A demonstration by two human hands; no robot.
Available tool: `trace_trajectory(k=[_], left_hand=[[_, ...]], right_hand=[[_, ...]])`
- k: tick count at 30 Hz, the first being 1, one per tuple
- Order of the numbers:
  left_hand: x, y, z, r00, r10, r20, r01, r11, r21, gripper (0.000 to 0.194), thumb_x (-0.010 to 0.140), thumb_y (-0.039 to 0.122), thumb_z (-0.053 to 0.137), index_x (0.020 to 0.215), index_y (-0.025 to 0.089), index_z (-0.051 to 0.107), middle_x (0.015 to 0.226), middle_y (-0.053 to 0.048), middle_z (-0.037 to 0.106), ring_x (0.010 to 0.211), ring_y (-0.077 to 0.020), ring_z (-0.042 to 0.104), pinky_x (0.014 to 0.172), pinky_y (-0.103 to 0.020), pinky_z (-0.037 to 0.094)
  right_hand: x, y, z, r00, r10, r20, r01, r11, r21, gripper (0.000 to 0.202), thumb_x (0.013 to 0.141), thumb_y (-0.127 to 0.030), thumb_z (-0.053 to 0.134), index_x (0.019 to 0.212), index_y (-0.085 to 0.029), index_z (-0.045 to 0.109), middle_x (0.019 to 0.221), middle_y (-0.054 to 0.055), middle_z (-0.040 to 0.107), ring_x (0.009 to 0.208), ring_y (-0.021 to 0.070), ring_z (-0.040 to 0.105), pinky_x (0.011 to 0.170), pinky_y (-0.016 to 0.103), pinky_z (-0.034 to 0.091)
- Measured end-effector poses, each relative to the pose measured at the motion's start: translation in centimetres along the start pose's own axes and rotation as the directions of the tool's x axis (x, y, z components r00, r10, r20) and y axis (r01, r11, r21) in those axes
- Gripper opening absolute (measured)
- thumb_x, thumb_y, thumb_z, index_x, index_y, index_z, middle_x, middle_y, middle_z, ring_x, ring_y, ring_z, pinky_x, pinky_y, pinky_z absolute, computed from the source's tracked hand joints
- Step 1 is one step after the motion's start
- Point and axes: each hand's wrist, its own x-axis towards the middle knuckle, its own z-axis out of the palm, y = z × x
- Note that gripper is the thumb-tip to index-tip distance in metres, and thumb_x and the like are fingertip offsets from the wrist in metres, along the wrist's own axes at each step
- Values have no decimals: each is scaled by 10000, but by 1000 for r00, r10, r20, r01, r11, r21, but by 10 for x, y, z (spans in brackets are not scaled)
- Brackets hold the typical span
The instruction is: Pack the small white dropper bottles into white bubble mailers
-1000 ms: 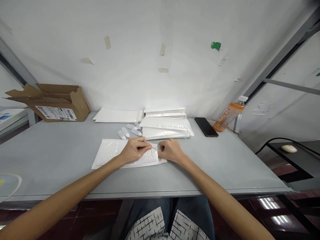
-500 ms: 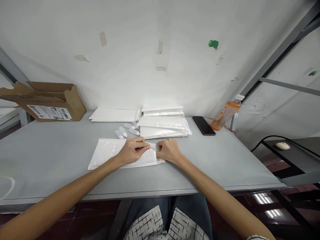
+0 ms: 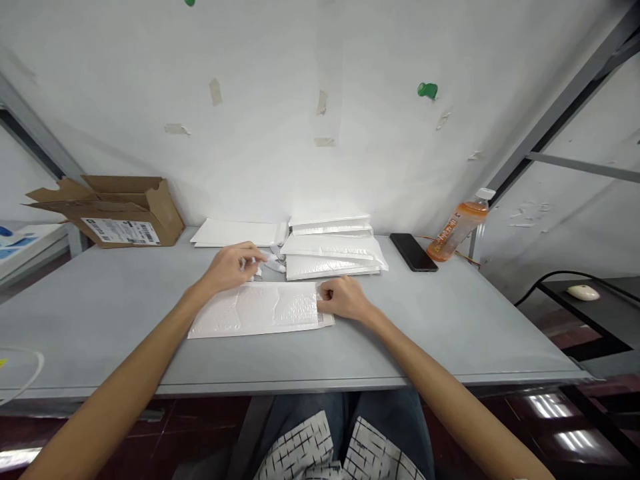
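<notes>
A white padded mailer (image 3: 260,310) lies flat near the table's front, its open end at the right. My right hand (image 3: 343,298) is closed at that end, its fingertips partly hidden in the opening. Above the mailer's upper edge, my left hand (image 3: 235,267) reaches over several small white items (image 3: 275,264), thumb and fingers curved and apart; it partly covers them. Behind my hands are a stack of white padded mailers (image 3: 333,247) and, to its left, a flat pile of white mailers (image 3: 235,233).
An open cardboard box (image 3: 125,217) stands at the back left. At the back right are a black phone (image 3: 413,253) and a bottle of orange drink (image 3: 457,230). A pale mouse (image 3: 583,293) rests on a dark surface at the far right.
My left hand has left the mailer and moved up and left to the small white items. My right hand stays at the mailer's open end. The view has shifted slightly.
</notes>
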Motion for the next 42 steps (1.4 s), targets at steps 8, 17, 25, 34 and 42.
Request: trace_trajectory(k=[8, 17, 25, 34, 42], left_hand=[[-3, -33, -35, 927, -155, 341, 154, 988, 31, 375, 715, 473, 637, 991, 239, 736, 1027, -69, 659, 831, -188, 601, 645, -249, 485], [-5, -38, -32, 921, -262, 289, 216, 959, 184, 502, 724, 679, 628, 963, 250, 731, 1110, -89, 617, 889, -261, 597, 769, -348, 499], [-1, -4, -33, 991, -75, 108, 68, 996, 64, 410, 817, 607, 625, 930, 216, 671, 1067, -59, 675, 924, -211, 620, 843, -328, 481], [12, 59, 17, 985, 155, 78, -151, 987, -60, 257, 905, 446, 624, 939, 197, 674, 930, -37, 719, 832, -176, 641, 764, -309, 495], [22, 74, 61, 961, 274, 25, -274, 962, -13, 190, 920, 356, 639, 970, 179, 683, 907, -49, 720, 825, -185, 655, 756, -315, 492]], right_hand=[[0, 9, -11, 993, -112, 33, 101, 967, 235, 354, 742, -310, 593, 530, -192, 336, 543, -59, 359, 553, 82, 269, 564, 257, 205], [-2, 14, -18, 998, -70, 0, 69, 984, 166, 433, 761, -380, 712, 534, -184, 400, 544, -54, 446, 556, 81, 334, 575, 264, 232], [-3, 31, -31, 996, -53, -78, 68, 978, 199, 528, 747, -595, 720, 532, -185, 467, 534, -43, 452, 546, 91, 344, 556, 264, 254], [-3, 17, -27, 985, -30, -169, 122, 815, 567, 407, 871, -553, 609, 845, -160, 714, 672, 7, 617, 510, 97, 460, 514, 255, 354], [-3, 17, -31, 990, 11, -140, 110, 565, 818, 378, 771, -531, 732, 818, -157, 697, 782, 51, 675, 533, 124, 582, 432, 251, 417]])
